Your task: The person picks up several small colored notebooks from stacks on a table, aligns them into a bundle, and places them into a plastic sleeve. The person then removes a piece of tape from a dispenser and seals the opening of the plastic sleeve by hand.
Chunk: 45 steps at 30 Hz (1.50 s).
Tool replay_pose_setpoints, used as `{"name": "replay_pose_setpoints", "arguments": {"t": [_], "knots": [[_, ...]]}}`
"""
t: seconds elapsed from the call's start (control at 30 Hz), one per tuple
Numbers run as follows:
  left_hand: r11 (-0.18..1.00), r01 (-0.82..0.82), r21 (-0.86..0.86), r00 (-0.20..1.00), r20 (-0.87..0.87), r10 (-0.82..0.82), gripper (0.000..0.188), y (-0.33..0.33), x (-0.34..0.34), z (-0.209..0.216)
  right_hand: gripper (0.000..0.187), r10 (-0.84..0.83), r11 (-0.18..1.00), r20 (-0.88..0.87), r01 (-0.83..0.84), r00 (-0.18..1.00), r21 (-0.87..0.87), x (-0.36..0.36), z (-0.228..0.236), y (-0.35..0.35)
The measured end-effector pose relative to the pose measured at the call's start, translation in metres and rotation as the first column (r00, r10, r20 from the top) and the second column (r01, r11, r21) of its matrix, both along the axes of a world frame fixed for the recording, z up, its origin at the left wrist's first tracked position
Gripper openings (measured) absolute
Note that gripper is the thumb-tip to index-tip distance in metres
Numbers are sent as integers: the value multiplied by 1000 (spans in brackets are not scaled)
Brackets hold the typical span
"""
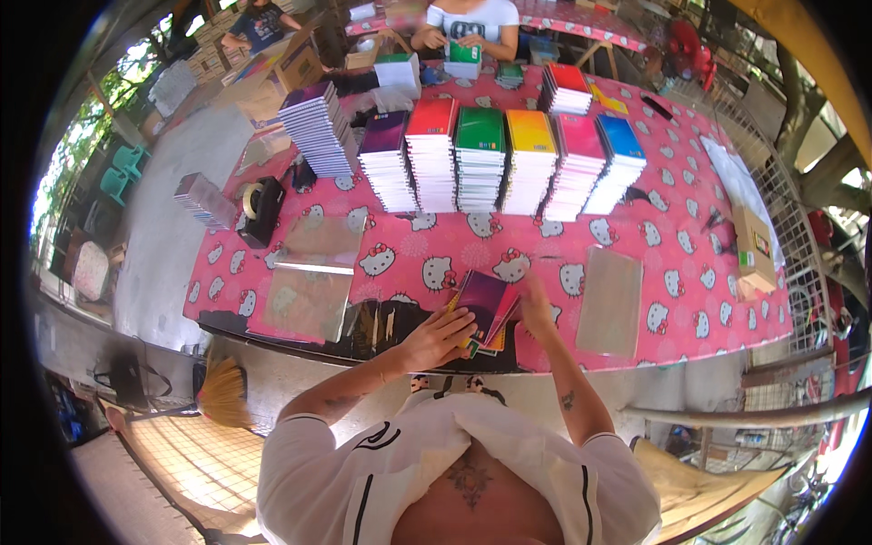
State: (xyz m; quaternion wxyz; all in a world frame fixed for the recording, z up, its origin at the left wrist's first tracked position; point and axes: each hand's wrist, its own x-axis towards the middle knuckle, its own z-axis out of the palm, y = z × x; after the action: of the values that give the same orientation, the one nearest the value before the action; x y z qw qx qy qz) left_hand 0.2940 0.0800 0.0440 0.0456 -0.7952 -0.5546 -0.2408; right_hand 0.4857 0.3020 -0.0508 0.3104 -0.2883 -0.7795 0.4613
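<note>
At the table's near edge, my left hand [439, 338] is closed on the left side of a small bundle of notebooks [483, 295]. A purple cover lies on top, with pink, yellow and green edges fanned out beneath it. My right hand [538, 311] is at the bundle's right side, beside the pink cover; its fingers are smeared by motion, so their grip cannot be made out. Transparent plastic sleeves [309, 300] lie flat to the left, and another sleeve [610, 304] lies to the right.
Beyond my hands stand tall notebook stacks with purple [386, 163], red [431, 154], green [480, 159], yellow [529, 163], pink [577, 168] and blue [618, 163] covers. A tape dispenser [261, 213] is at left, a cardboard box [754, 250] at right. Across the table a person [472, 23] holds green notebooks.
</note>
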Motion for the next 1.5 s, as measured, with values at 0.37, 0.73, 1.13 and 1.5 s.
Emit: {"name": "replay_pose_setpoints", "arguments": {"t": [0.37,0.73,1.13,1.5], "knots": [[762,176,-623,156,782,603,47,45,-28,-56,35,-232,519,-224,-74,947,-852,-47,64,-98],[912,133,-389,864,497,85,93,-65,-85,-44,29,-289,543,-158,25,944,-840,-73,73,-154],[739,472,-480,83,859,505,87,-47,-97,-38,38,-438,464,-228,2,869,-886,-80,91,-180],[849,527,50,850,-52,-524,74,-43,-88,19,64,46,313,-107,-116,993,-943,-36,89,-162]]}}
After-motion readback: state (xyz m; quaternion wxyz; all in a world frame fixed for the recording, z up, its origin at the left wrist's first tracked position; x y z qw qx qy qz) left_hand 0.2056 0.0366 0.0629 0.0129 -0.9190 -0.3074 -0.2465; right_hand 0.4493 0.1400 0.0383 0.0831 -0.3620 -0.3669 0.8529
